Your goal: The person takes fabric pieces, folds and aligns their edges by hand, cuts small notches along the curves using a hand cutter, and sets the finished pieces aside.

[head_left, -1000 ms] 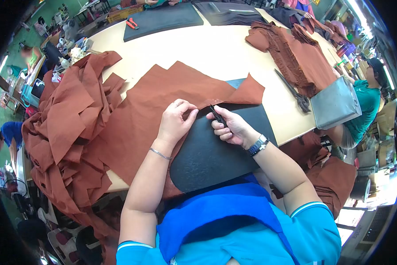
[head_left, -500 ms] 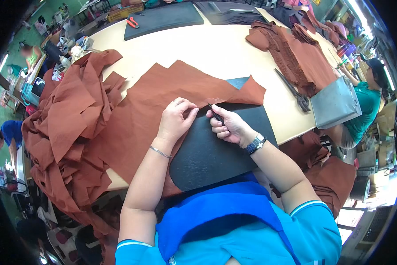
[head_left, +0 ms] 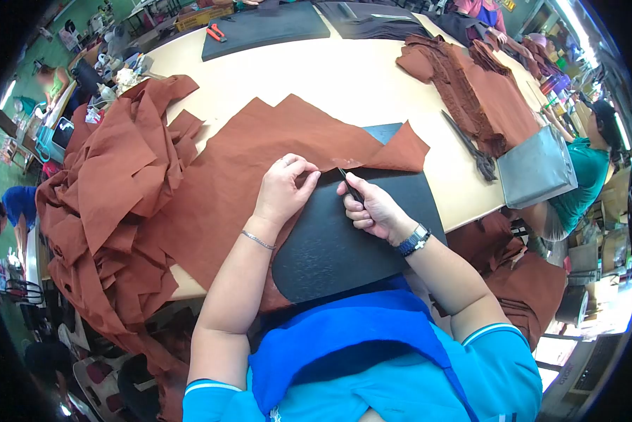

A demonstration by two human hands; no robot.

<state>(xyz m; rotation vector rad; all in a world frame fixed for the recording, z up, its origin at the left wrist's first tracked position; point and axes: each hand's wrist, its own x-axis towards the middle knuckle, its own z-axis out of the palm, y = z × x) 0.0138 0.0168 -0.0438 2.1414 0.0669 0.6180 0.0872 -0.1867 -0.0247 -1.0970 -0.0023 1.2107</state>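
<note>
Here, left hand (head_left: 282, 186) pinches brown fabric (head_left: 259, 144) at its edge. Right hand (head_left: 375, 209) closed round black snips (head_left: 356, 190), tip at that edge, above black mat (head_left: 344, 246).

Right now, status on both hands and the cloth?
Left hand pinching brown cloth at its edge. Right hand gripping small dark tool, tip at the cloth edge. Cloth lies partly over black board; nothing visibly blocking.

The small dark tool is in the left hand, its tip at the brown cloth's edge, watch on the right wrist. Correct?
Wrong hand: the head view shows the dark tool in the right hand. Its tip is at the edge of the brown cloth, and the watch is on the right wrist.
</note>
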